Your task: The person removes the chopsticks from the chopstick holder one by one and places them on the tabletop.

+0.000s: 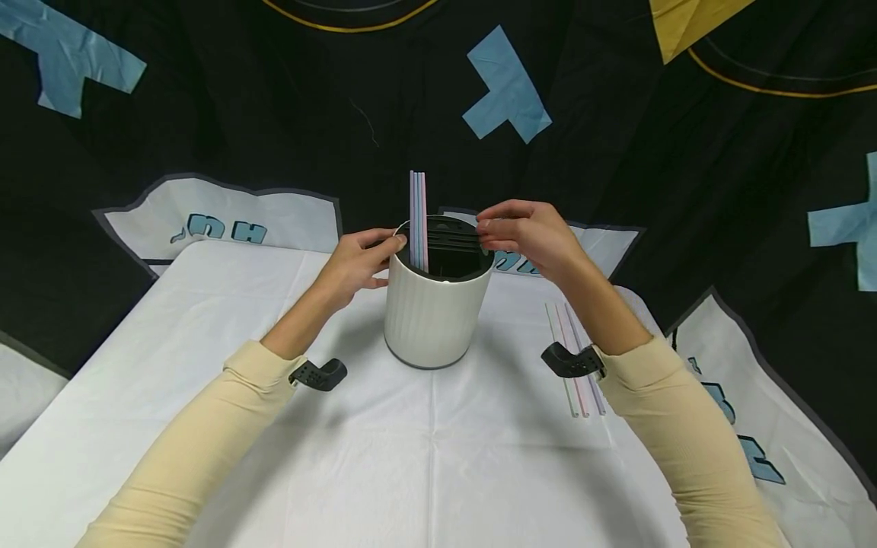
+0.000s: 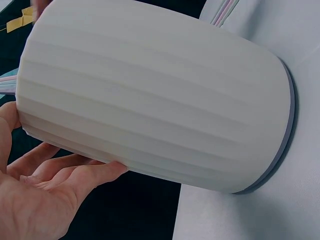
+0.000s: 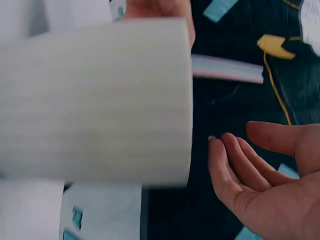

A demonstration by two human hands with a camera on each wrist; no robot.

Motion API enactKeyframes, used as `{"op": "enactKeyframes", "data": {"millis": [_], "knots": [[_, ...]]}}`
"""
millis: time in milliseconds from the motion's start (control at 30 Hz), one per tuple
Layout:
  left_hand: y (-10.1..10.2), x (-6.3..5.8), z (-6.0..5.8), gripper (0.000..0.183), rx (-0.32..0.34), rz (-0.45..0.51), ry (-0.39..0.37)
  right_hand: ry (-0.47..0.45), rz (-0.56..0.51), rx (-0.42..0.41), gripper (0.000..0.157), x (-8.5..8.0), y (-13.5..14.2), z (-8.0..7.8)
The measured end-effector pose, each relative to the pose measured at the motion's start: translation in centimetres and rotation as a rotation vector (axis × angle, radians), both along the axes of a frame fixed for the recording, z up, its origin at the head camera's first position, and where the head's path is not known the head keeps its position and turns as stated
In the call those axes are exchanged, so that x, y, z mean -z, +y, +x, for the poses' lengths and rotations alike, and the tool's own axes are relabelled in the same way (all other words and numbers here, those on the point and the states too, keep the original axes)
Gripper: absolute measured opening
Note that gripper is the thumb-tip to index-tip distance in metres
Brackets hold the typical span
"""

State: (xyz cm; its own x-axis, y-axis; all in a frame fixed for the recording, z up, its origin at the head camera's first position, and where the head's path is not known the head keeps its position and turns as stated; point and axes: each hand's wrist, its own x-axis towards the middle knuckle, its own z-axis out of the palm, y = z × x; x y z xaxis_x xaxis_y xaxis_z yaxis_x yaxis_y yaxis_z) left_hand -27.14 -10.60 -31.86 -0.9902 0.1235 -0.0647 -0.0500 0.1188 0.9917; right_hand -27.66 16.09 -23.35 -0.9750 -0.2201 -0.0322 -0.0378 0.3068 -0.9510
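Note:
A white ribbed round holder [image 1: 432, 320] with a dark slotted insert [image 1: 452, 237] stands upright on the table. A bundle of pastel straws [image 1: 418, 221] rises from its left side. My left hand [image 1: 359, 262] holds the holder at its left, thumb at the rim and fingertips against the ribbed wall [image 2: 150, 100]. By the right rim is my right hand [image 1: 527, 232]. In the right wrist view, the right hand [image 3: 270, 170] shows loosely bent fingers, apart from the holder and with nothing between them.
Several loose straws [image 1: 575, 365] lie on the white-covered table [image 1: 384, 457] at the right, partly beneath the right wrist camera [image 1: 572, 360]. A black cloth [image 1: 274, 114] with blue tape pieces [image 1: 507, 84] hangs behind the table.

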Motion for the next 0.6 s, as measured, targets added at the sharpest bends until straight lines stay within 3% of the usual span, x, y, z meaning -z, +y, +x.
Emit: {"op": "enactKeyframes", "data": {"millis": [233, 600], "knots": [[0.0, 0.1, -0.1, 0.053, 0.0, 0.018, 0.008, 0.012, -0.075, -0.068, 0.027, 0.0, -3.6, -0.5], [-0.2, 0.1, -0.2, 0.053, 0.003, -0.002, -0.007, 0.003, -0.078, -0.06, 0.025, 1.7, -6.5, -1.2]]}}
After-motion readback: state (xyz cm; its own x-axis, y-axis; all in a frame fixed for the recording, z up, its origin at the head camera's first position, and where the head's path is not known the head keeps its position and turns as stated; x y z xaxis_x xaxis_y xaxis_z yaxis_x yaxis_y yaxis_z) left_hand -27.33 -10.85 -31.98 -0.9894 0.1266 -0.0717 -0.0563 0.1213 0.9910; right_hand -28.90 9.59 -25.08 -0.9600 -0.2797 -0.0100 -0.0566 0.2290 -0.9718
